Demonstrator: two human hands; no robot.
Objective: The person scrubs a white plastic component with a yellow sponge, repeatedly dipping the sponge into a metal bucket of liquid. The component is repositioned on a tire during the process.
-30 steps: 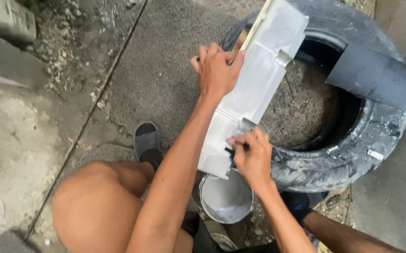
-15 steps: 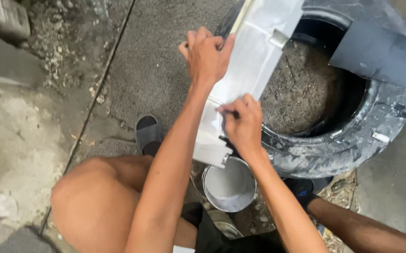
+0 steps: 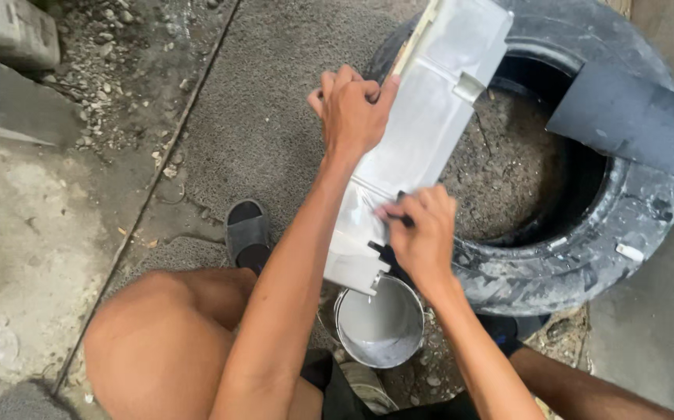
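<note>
While my left hand (image 3: pixel 350 109) curls over the upper edge of the long pale panel (image 3: pixel 422 132), fingers wrapped tight and thumb behind, I keep the piece tilted so its flat face looks up at me. It leans across the rim of the old tyre (image 3: pixel 586 257), which lifts it off the ground and gives it a steady prop, and its lower end hangs just over the small metal can (image 3: pixel 379 323) of pale paint between my knees, so that drips would fall there and not on the concrete. My right hand (image 3: pixel 422 237) is closed in a pinch on a dark-handled brush (image 3: pixel 387 250), most of it hidden under my fingers, and it rests against the lower part of the panel, where the surface looks wet and shiny. I squat close, one knee (image 3: pixel 166 342) forward and a dark sandal (image 3: pixel 247 233) planted beside the panel, so both arms reach it without stretching. A dark flat sheet (image 3: pixel 632 117) lies across the far side of the tyre, apart from what I hold, and loose gravel (image 3: pixel 111 70) lies well off to my left.
</note>
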